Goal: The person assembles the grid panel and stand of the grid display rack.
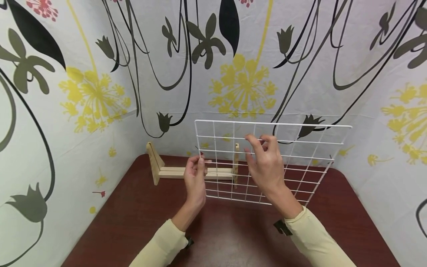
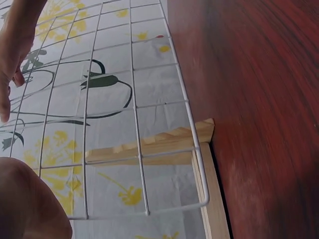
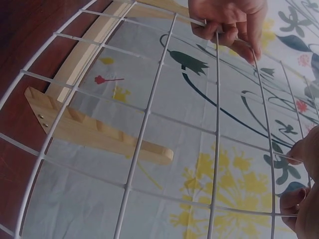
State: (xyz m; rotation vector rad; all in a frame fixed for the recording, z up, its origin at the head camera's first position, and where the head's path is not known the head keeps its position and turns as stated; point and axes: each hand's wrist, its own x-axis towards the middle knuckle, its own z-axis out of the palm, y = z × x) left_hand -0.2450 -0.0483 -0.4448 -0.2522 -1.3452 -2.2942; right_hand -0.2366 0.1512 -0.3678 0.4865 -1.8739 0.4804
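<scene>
A white wire grid panel (image 1: pixel 300 181) stands tilted above the table, held by both hands. At its left edge, my left hand (image 1: pixel 195 178) pinches the wire between thumb and fingers. My right hand (image 1: pixel 268 167) has its fingers curled over wires near the upper middle of the panel. In the right wrist view, fingertips of the left hand (image 3: pixel 229 20) show on the border wire. Behind the grid is a wooden stand (image 1: pixel 173 172) with two upright end pieces joined by slats. One notched upright (image 3: pixel 99 124) appears through the mesh in the right wrist view.
The dark red table (image 1: pixel 130 226) has rounded back corners. Floral-patterned cloth (image 1: pixel 140 96) hangs close around its back and both sides. The stand sits near the table's back edge. Dark bands (image 1: pixel 282 227) show by the sleeves.
</scene>
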